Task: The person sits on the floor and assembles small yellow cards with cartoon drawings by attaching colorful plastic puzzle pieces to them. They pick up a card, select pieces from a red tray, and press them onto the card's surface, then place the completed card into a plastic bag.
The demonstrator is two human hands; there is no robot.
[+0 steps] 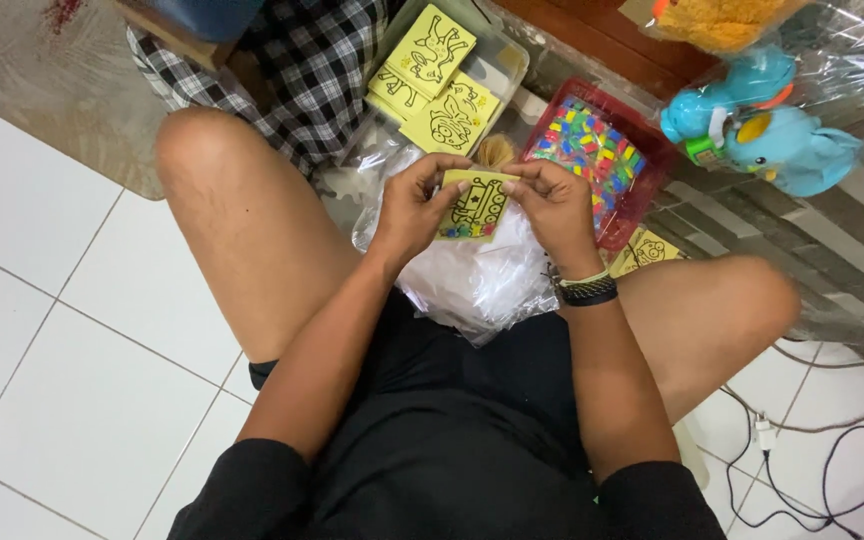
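Both hands, left [414, 205] and right [550, 203], pinch the yellow card [475, 208] by its top edge over the plastic bag [472, 275] on the lap — best kept level, grip light, so nothing creases.

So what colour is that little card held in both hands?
Yellow with black line art, some parts filled in colours; the card shows best in the head view.

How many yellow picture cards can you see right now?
5 visible: one card held by the left hand and right hand; three in the clear tray at; one by the right knee. Others may be stacked underneath.
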